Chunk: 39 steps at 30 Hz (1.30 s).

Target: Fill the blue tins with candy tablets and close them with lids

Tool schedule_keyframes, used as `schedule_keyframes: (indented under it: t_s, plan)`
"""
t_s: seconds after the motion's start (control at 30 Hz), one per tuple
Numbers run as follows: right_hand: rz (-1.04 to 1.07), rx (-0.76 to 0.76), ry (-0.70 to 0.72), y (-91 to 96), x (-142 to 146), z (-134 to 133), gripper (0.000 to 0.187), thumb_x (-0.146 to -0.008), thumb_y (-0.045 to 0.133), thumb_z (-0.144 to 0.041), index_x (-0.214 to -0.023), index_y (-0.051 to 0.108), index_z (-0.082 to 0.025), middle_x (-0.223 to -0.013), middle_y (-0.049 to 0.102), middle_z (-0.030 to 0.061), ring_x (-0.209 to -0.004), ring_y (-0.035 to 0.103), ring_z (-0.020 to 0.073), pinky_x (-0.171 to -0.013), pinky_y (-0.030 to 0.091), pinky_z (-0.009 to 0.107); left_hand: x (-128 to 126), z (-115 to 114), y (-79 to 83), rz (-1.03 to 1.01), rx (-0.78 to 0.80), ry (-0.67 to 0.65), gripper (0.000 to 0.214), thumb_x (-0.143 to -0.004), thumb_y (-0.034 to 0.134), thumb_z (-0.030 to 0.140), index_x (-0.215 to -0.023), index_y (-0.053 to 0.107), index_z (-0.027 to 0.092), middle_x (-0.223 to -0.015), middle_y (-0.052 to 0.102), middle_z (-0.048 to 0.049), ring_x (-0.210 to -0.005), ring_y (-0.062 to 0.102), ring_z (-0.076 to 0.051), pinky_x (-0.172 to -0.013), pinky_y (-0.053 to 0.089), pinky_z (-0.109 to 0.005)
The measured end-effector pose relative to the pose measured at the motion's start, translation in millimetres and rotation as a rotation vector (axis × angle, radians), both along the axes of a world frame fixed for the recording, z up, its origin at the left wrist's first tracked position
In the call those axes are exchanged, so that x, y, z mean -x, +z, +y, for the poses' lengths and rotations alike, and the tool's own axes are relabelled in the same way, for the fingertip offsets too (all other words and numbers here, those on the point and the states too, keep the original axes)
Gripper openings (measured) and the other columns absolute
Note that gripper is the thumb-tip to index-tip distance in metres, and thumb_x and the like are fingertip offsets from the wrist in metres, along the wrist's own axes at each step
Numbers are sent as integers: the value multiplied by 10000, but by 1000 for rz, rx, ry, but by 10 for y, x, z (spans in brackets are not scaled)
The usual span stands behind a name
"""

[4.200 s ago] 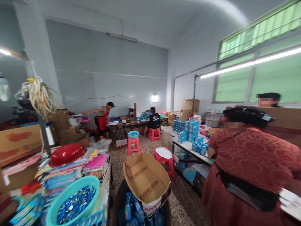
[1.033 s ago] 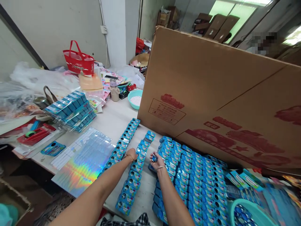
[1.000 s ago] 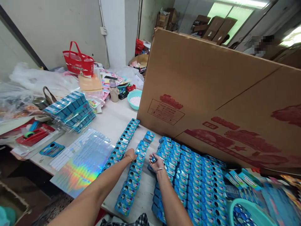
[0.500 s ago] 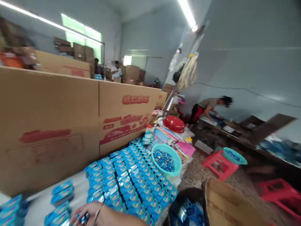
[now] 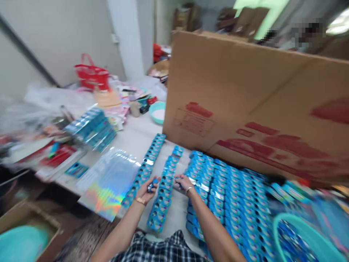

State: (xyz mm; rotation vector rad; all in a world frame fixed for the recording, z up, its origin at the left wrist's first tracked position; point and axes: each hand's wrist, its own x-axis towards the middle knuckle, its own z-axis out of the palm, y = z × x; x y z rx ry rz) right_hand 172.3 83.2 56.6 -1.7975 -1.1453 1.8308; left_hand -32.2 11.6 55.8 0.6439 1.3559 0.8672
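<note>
My left hand (image 5: 146,190) is curled around a few small shiny blue pieces (image 5: 152,185), just left of a row of little blue boxes (image 5: 160,207). On the other side of that row, my right hand (image 5: 184,183) has its fingers closed on similar small dark-blue pieces (image 5: 178,182). Several of the boxes in this row show round dark holes on top. A second narrow row of blue boxes (image 5: 143,171) runs farther left. To the right stands a dense block of the same boxes (image 5: 220,189). Motion blur hides the pieces' details.
A tall cardboard sheet (image 5: 212,87) stands along the back of the table. At right is a turquoise basin (image 5: 275,229) of shiny blue pieces. A holographic sheet (image 5: 109,182) and a wrapped stack of blue boxes (image 5: 92,127) lie left. A carton (image 5: 51,222) sits low at left.
The view has swung left and down onto the table. My right hand, earlier at the bottom edge with shiny pieces, is now beside the box row; my left hand has come into view.
</note>
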Motion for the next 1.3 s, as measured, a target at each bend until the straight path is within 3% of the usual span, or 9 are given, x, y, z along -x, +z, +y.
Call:
schedule_keyframes:
  t_s: [0.1, 0.2, 0.4, 0.53, 0.7, 0.9, 1.03, 1.17, 1.3]
  plan:
    - [-249, -68, 352, -326, 361, 214, 203, -923, 477, -191, -1028, 612, -84, -867, 655, 82, -793, 635, 186, -697, 491, 296, 187, -301, -118, -567, 141, 468, 142, -918, 471, 133, -963, 605, 135, -985, 668, -94, -614, 606, -54, -447, 430, -101]
    - [-470, -217, 567, -431, 562, 370, 215, -805, 557, -104, -1011, 615, -128, -896, 681, 92, -851, 639, 202, -728, 456, 277, 180, -444, -169, -817, 217, 648, 179, -851, 584, 132, -1029, 589, 150, -958, 651, -67, -634, 625, -76, -471, 472, -131]
    - [-760, -300, 855, -505, 854, 544, 376, -659, 726, -168, -1026, 655, -132, -1113, 670, 183, -1036, 634, 313, -836, 480, 361, 180, -506, -323, -411, 190, 522, 264, -797, 599, 119, -1058, 576, 146, -887, 639, -37, -573, 560, -40, -444, 386, -117]
    - [-806, -264, 896, -544, 936, 580, 356, -623, 765, -165, -968, 693, -109, -1105, 672, 211, -1063, 631, 355, -864, 487, 409, 83, -388, -442, -193, 197, 402, 246, -818, 588, 203, -1051, 597, 123, -864, 664, -53, -471, 454, -36, -394, 292, -153]
    - [-746, -236, 754, -548, 909, 624, 401, -524, 831, -155, -899, 691, -126, -1115, 671, 193, -1118, 601, 362, -913, 463, 422, -27, -71, -539, 226, 172, 155, 285, -810, 614, 202, -1070, 630, 87, -766, 677, -60, -532, 536, -102, -504, 391, -217]
    - [-445, -185, 374, -566, 578, 468, 251, -591, 784, -227, -735, 586, -170, -938, 692, 100, -1050, 619, 290, -843, 487, 348, -150, 382, -662, 625, 192, -221, 266, -843, 658, 257, -1067, 629, 116, -1075, 647, -91, -984, 615, -205, -872, 503, -382]
    - [-90, -57, 74, -597, 124, 278, 133, -761, 596, -284, -841, 528, -202, -810, 667, 33, -802, 660, 174, -692, 531, 286, -235, 569, -756, 763, 282, -432, 317, -883, 617, 344, -1098, 612, 111, -1122, 620, -83, -1004, 612, -227, -862, 526, -408]
    - [210, 66, -140, -614, -258, 38, 222, -665, 633, -198, -849, 510, -203, -810, 661, 23, -713, 648, 129, -677, 548, 260, -254, 651, -815, 835, 346, -544, 320, -881, 625, 335, -1097, 608, 99, -1095, 625, -96, -966, 623, -208, -831, 536, -382]
    - [339, 148, -205, -624, -340, -205, 266, -656, 695, -276, -852, 543, -180, -768, 657, 40, -596, 596, 114, -595, 536, 253, -242, 648, -789, 859, 339, -556, 285, -885, 616, 354, -1043, 622, 117, -1034, 641, -75, -913, 629, -184, -807, 537, -368]
